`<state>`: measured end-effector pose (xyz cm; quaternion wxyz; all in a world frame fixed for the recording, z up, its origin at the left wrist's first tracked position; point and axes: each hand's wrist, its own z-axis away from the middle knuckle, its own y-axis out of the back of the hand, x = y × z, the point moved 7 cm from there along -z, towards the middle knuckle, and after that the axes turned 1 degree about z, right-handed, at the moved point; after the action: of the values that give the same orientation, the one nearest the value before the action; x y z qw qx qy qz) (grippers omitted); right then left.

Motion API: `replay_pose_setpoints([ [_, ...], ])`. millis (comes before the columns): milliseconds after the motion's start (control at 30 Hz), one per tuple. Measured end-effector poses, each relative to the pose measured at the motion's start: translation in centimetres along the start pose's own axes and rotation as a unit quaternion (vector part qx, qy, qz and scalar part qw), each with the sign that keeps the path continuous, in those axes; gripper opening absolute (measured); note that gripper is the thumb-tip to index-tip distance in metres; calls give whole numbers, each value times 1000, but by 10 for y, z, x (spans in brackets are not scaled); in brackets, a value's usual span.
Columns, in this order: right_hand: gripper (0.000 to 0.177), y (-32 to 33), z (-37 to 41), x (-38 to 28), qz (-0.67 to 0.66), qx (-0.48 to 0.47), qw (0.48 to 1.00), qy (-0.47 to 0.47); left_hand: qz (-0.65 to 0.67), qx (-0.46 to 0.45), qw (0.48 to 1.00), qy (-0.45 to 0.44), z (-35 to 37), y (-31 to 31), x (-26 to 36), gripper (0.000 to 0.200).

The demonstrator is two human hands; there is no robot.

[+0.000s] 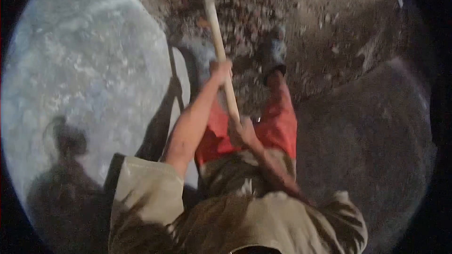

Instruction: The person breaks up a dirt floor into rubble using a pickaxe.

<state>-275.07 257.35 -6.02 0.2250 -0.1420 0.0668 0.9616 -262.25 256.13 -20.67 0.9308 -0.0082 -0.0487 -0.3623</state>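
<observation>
My left hand [221,72] is wrapped round the middle of a long, pale wooden handle [215,30]. Closer to my body, over the red shorts [280,129], my right hand [242,131] grips the same handle by its near end. The pole points forward and slightly left, and its far end looks thicker and blurred against the ground. A small orange patch [203,22] shows beside the shaft; its kind is not clear.
Brown ground strewn with small debris [249,9] lies ahead, around my feet [274,51]. A large pale, rough surface [94,61] fills the left side and carries a shadow. Another broad, dark surface [362,146] is on the right.
</observation>
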Motion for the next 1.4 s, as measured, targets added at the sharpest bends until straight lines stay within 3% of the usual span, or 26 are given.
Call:
replay_pose_setpoints([
  [33, 27, 13, -13, 4, 7, 17, 1000, 24, -68, 63, 996, 2, -7, -5, 3, 18],
  [100, 25, 37, 9, -12, -75, -18, 995, -57, -35, 70, 997, 14, -2, -17, -10, 16],
  [167, 32, 70, 7, -12, -97, -24, 994, -39, 0, 78, 997, -2, -12, -37, 4, 16],
  [233, 38, 113, 25, -21, -132, -28, 989, -66, 93, -49, 989, -101, -14, -80, 21, 22],
  [267, 37, 137, 38, -29, -139, -29, 985, -98, 141, -47, 988, -47, -14, -98, 22, 21],
  [333, 29, 189, 79, -7, 102, 58, 993, 33, 185, -116, 976, 5, 9, -124, 47, 18],
  [400, 30, 221, 117, -2, 311, 18, 948, -58, 257, -148, 945, 136, 26, -161, 29, 16],
  [467, 32, 244, 125, 3, 336, 27, 940, -52, 292, -159, 936, 114, 32, -189, 7, 17],
  [533, 33, 253, 112, 1, 367, 33, 928, -52, 327, -147, 928, 101, 28, -183, 23, 18],
  [600, 33, 236, 77, -8, 323, 51, 945, 28, 333, -133, 930, 78, 8, -148, 53, 16],
  [667, 33, 194, 17, -31, 330, 56, 919, 207, 321, -109, 941, 17, -10, -92, 111, 12],
  [733, 40, 153, -43, -80, 360, 62, 901, 233, 301, -26, 952, -50, -43, -22, 167, 8],
  [767, 41, 129, -75, -100, 309, 20, 928, 208, 287, 27, 952, -101, -46, 11, 201, 8],
  [800, 41, 103, -108, -114, 257, -22, 948, 185, 279, 22, 949, -144, -67, 43, 230, 8],
  [833, 43, 83, -131, -139, 241, 33, 933, 266, 211, -14, 960, -183, -88, 74, 256, 11],
  [867, 46, 63, -147, -158, 222, 87, 911, 336, 98, 46, 970, -218, -100, 104, 282, 17],
  [933, 42, 25, -180, -190, 147, -79, 969, 180, 102, 44, 968, -225, -141, 156, 302, 20],
  [1000, 43, -11, -207, -203, 147, -127, 973, 124, -30, 35, 962, -270, -157, 181, 320, 18],
  [1033, 43, -16, -218, -205, 149, -123, 974, 117, 107, -136, 959, -225, -180, 194, 318, 13],
  [1067, 42, -24, -222, -205, 142, -151, 970, 128, 71, -26, 973, -216, -198, 216, 318, 13],
  [1133, 41, -44, -218, -190, 129, -193, 964, 130, 7, 59, 981, -186, -161, 204, 307, 17],
  [1167, 40, -48, -219, -180, 126, -178, 966, 138, 9, 66, 981, -181, -159, 197, 297, 17],
  [1233, 39, -40, -212, -167, 110, -152, 971, 151, 8, 194, 964, -181, -151, 199, 291, 18],
  [1333, 40, -28, -194, -143, 157, -190, 964, 104, -41, 170, 965, -193, -160, 199, 259, 17],
  [1400, 40, -29, -177, -127, 168, -137, 966, 143, -8, 160, 977, -139, -153, 192, 237, 18],
])
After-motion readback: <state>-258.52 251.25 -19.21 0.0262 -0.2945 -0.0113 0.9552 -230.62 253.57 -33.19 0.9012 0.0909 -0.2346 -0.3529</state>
